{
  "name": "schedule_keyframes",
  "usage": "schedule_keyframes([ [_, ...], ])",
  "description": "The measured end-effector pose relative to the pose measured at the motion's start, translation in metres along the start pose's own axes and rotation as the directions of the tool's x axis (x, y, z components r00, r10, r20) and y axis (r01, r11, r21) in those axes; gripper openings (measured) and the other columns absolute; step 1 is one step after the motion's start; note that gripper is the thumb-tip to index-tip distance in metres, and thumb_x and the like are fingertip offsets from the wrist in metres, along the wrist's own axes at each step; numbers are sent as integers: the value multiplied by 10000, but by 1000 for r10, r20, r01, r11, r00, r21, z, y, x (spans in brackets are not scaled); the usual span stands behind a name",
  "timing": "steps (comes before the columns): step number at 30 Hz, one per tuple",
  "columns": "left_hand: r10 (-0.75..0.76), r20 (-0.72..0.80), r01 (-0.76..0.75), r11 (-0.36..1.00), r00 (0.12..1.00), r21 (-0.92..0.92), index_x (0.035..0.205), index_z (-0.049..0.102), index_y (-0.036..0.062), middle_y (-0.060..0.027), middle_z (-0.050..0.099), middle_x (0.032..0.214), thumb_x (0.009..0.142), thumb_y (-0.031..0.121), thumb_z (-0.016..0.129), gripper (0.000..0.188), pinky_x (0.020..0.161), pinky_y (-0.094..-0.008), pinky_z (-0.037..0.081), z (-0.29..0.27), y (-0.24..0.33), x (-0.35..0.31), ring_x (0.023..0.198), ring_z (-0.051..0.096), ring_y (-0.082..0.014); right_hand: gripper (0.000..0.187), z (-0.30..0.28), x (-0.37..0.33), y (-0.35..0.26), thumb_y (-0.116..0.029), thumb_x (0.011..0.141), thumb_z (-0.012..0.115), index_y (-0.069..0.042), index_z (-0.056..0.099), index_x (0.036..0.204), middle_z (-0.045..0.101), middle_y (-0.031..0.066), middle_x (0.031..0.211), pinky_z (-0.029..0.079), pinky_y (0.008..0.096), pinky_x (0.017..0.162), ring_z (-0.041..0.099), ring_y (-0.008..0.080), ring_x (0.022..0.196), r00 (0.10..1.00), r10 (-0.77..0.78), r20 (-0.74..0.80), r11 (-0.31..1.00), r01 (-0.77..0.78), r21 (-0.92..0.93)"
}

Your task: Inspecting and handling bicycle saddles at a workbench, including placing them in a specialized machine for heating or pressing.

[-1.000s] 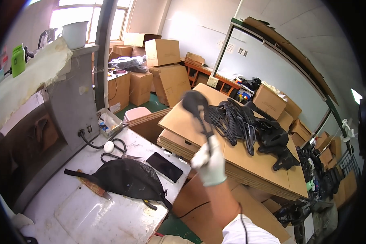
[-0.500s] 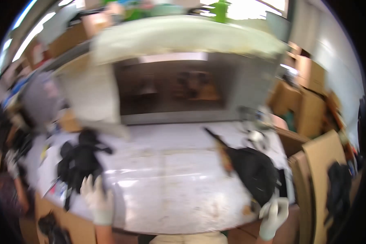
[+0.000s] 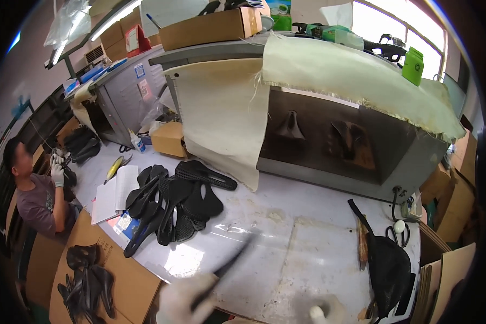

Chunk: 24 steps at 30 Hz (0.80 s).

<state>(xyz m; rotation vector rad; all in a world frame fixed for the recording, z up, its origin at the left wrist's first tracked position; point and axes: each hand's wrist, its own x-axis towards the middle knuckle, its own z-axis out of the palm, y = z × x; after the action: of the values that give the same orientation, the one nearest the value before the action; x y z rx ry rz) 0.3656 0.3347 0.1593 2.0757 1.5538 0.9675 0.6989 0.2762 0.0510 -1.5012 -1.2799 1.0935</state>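
My gloved left hand (image 3: 186, 302), at the lower edge, is closed on a black bicycle saddle (image 3: 229, 262), seen edge-on and blurred, its narrow end pointing up and right. Beyond it to the left lies a pile of black bicycle saddles (image 3: 191, 197), some with a central slot and a mesh-like surface. My gloved right hand (image 3: 329, 310) hovers low over the table's near edge; it is smeared by motion, so its fingers are unclear. Farther right lie a black cloth piece (image 3: 389, 270) with a strap and a wooden-handled tool (image 3: 363, 245).
A grey metal box oven (image 3: 410, 162) with a cloth flap stands at the back of the white table (image 3: 286, 259); saddles sit inside it. Notebook (image 3: 116, 189) and small carton (image 3: 169, 139) are at left. More black saddles (image 3: 86, 281) rest on cardboard. A co-worker (image 3: 40, 194) handles black pieces.
The view has swung left and sharpened. My left hand was spread and empty near the saddle pile; now it holds a saddle. My right hand has moved from beside the black cloth piece toward the middle.
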Motion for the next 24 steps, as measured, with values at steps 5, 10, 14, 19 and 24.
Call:
schedule_keyframes([
  [5,727,375,-717,668,575,-196,1305,673,74,-134,674,1323,909,340,703,478,1086,-559,472,50,0,24,1317,603,-341,546,5,39,-9,-345,1011,662,26,564,1399,723,94,1019,566,325,772,697,184,876,962,188,200,599,-273,753],
  [10,806,325,-746,585,494,-318,1356,625,55,-159,686,1250,852,387,785,624,1014,-539,524,70,-9,84,1220,653,-378,432,-26,46,-23,-128,922,719,31,625,1312,745,92,934,570,320,727,709,174,800,968,247,-52,642,-124,756],
  [14,776,247,-627,619,580,-472,1337,655,46,-200,660,1314,864,331,811,573,919,-431,556,126,-9,172,1117,671,-359,226,-74,40,-3,-143,970,633,61,618,1066,668,133,702,478,291,427,591,173,461,922,130,-364,974,-50,222],
  [19,544,165,-556,830,823,37,1357,608,48,-184,663,1154,924,391,706,561,878,-468,567,238,68,322,1027,674,-371,332,-110,21,-33,-166,892,800,23,715,1151,756,152,865,559,318,724,714,151,758,975,177,-134,902,-216,-374],
  [24,87,252,-161,943,964,291,1438,482,50,-257,646,1180,902,435,677,689,891,-509,581,318,95,422,1107,683,-405,352,-125,19,-57,-309,1034,657,31,716,1108,702,121,847,496,364,748,633,214,787,979,125,161,988,-107,-115],
])
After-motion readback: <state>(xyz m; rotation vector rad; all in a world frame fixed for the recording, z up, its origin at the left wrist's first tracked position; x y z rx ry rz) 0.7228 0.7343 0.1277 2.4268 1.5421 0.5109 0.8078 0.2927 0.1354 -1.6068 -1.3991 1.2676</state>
